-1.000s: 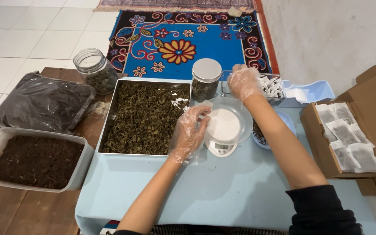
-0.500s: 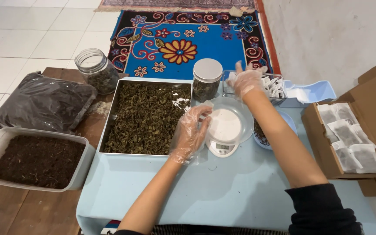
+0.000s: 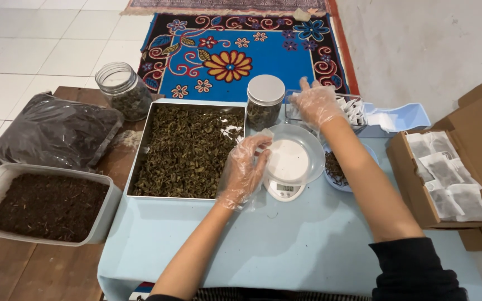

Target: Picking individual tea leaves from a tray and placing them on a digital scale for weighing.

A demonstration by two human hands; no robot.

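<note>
Reached further toward upper right with right hand (image 3: 318, 105), fingers spread over clear sachet box (image 3: 352, 108); left hand (image 3: 245, 170) pinched small sachet (image 3: 266, 134) beside scale (image 3: 285, 187).

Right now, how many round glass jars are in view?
2. An open clear glass jar stands on the wooden table, left of the metal tray of dried leaves. A silver-lidded glass jar stands behind the tray's right corner. None seems hidden.
</note>
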